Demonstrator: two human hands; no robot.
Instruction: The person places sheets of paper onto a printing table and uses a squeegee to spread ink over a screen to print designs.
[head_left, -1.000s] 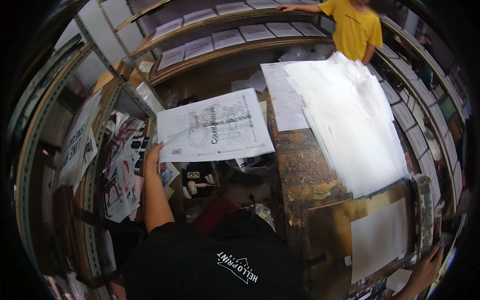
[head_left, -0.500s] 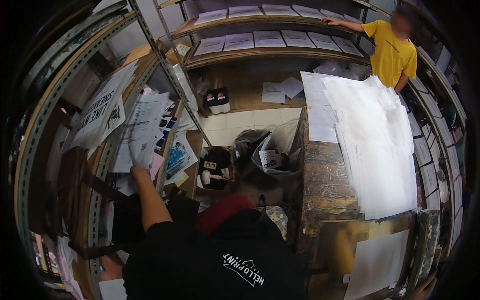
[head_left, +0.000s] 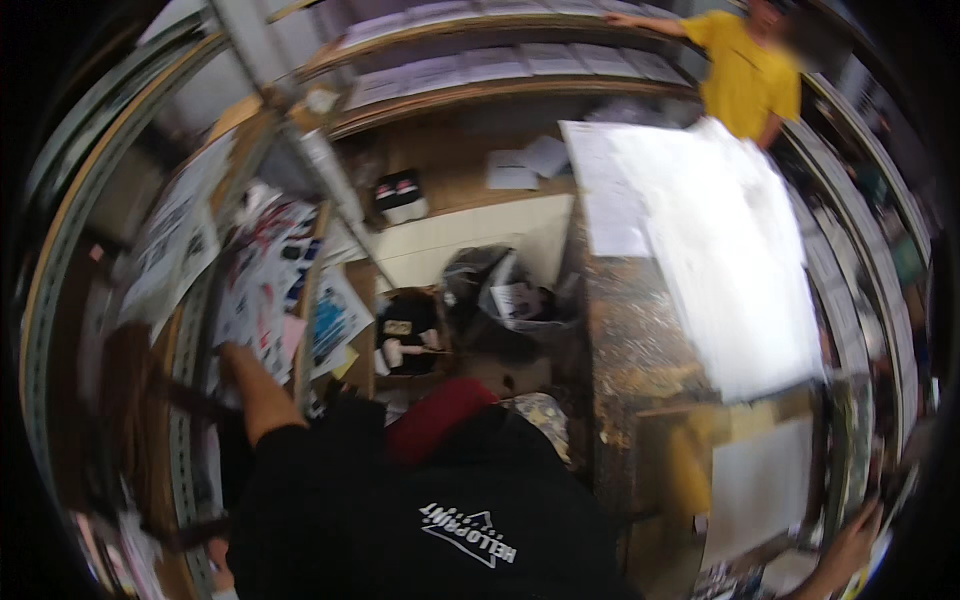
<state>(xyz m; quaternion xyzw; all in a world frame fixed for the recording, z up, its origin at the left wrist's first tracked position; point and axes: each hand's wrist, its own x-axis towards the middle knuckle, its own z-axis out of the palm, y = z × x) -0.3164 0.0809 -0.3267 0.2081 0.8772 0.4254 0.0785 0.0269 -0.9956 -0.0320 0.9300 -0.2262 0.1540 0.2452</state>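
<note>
My left hand (head_left: pixel 235 365) reaches into a shelf on the left, at the near edge of a pile of printed sheets (head_left: pixel 258 290) with red and blue marks. Its fingers are blurred and partly hidden, so whether it grips paper is unclear. Beside the pile lie a pink sheet (head_left: pixel 293 335) and a sheet with blue print (head_left: pixel 335 320). My right hand (head_left: pixel 855 540) is low at the right, its fingers seemingly stretched upward beside the framed board (head_left: pixel 850 440). I see nothing held in it.
A large stack of white sheets (head_left: pixel 715 250) covers much of the worn table (head_left: pixel 630 340). On the floor stand a box of items (head_left: pixel 405 350) and a plastic bag (head_left: pixel 510 300). At the back right, a person in yellow (head_left: pixel 750 80) touches a shelf holding papers (head_left: pixel 490 65).
My left hand has drawn down and left; the sheets it held up no longer stand over the pile, and colourful prints show there. My right hand has risen into view. The whole view has shifted.
</note>
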